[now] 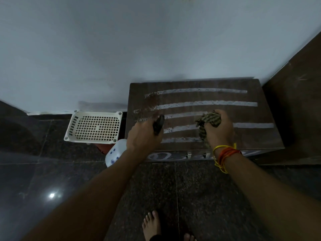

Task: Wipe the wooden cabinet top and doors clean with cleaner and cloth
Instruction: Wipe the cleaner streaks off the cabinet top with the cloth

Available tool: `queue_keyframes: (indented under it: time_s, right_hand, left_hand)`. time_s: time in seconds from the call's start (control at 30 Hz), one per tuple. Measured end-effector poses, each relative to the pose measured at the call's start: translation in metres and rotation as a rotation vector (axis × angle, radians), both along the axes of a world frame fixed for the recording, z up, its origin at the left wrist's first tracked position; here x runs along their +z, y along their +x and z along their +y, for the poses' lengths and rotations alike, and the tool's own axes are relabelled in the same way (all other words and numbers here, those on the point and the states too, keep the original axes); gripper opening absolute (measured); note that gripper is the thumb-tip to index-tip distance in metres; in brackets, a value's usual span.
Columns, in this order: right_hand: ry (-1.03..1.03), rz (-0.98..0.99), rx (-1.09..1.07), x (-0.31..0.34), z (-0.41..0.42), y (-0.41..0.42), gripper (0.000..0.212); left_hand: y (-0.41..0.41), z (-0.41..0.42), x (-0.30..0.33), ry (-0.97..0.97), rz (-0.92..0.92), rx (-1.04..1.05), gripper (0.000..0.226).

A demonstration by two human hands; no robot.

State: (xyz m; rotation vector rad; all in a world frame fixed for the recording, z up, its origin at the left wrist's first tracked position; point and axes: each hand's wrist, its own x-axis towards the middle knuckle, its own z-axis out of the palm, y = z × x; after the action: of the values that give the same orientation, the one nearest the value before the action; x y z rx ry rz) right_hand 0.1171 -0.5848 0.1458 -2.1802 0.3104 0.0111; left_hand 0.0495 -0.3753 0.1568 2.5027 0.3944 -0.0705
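While both hands work over the cabinet top (199, 96), we judge the task to be in its early stage: the left part of the pale stripes looks wet and speckled, which suggests cleaner has been applied there, but the right part of the top shows no sign of wetting or wiping. We judge the cabinet doors (173, 156), seen only as a narrow strip along the near edge, to be still untreated

The left hand (144, 136) has its fingers curled around the black head of the spray bottle (113, 153), whose white body hangs below the wrist at the near left corner of the cabinet; we cannot tell how much liquid it holds. The right hand (219, 129) has its fingers closed on a bunched striped cloth (208, 121), held over the near middle of the top; whether the cloth touches the wood is unclear

A white perforated basket (94, 126) sits on the dark floor just left of the cabinet, against the wall; nothing shows inside it
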Motion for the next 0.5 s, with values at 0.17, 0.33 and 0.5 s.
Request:
queue_keyframes:
  time_s: [0.17, 0.33, 0.5]
  right_hand:
    - [-0.01, 0.005, 0.013, 0.001, 0.008, 0.009, 0.044]
    - [-0.005, 0.004, 0.029, -0.003, 0.022, 0.014, 0.041]
    - [-0.014, 0.003, 0.015, -0.003, 0.039, 0.019, 0.042]
  left_hand:
    - [0.024, 0.016, 0.002, -0.012, -0.021, 0.03, 0.03]
    - [0.042, 0.036, 0.002, -0.007, -0.046, 0.062, 0.035]
    - [0.048, 0.058, -0.001, 0.012, -0.06, 0.093, 0.03]
